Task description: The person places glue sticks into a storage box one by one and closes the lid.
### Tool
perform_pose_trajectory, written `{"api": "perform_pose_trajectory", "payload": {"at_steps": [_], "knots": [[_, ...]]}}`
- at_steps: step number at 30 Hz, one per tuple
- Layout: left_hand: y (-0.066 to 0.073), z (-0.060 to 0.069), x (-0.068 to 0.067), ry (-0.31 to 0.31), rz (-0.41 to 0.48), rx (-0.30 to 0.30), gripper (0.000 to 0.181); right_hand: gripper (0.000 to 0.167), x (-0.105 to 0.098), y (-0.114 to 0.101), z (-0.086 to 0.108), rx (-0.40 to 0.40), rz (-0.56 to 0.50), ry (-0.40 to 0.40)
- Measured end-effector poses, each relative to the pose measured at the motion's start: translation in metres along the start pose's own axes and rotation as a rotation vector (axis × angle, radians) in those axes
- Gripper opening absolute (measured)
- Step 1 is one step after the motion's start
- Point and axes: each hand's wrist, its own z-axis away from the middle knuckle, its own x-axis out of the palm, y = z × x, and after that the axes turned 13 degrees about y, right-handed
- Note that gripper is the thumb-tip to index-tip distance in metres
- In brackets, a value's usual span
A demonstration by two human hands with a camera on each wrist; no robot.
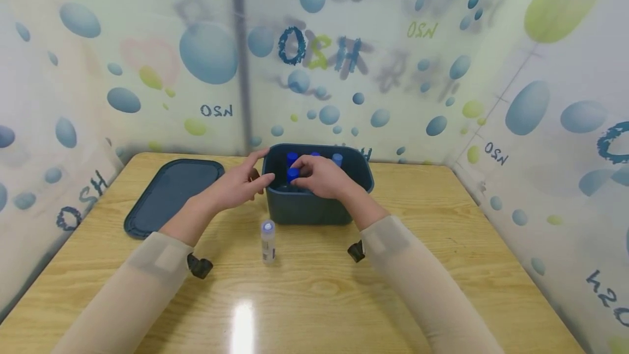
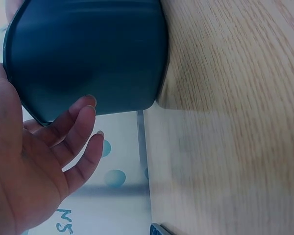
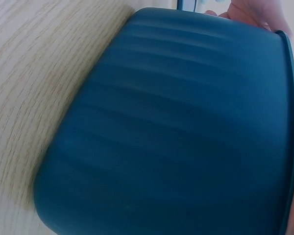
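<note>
"Spotty walls (image 1: 304, 107) stand behind the wooden table (image 1: 304, 294). What's on the left?"
"A dark lid (image 1: 172, 195), at 9 o'clock from the bin (image 1: 307, 211)."
"And the left hand (image 1: 237, 184)?"
"Loose fingers, touching the bin at 9 o'clock. 1 pale bottle (image 1: 268, 246) stands at 7 o'clock."
"And the right hand (image 1: 323, 176)?"
"It pinches 1 blue-capped bottle (image 1: 292, 174) inside, at 9 o'clock, near 3 more blue tops (image 1: 337, 158)."

My head view looks forward and down from farther back; both wrist views, turned sideways, closely face the bin (image 1: 310, 211), common to all three.
</note>
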Motion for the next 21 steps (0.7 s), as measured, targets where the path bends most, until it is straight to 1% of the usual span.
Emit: {"api": "perform_pose_trajectory", "payload": {"at_steps": [16, 21], "knots": [[0.0003, 0.0001, 0.0001, -0.005, -0.004, -0.001, 0.082, 0.038, 0.0003, 0.0001, -0.001, 0.028, -0.007, -0.008], [0.0002, 0.0002, 0.0002, -0.005, -0.001, 0.003, 0.082, 0.038, 0.0001, -0.0001, -0.0005, 0.025, -0.011, 0.001]]}}
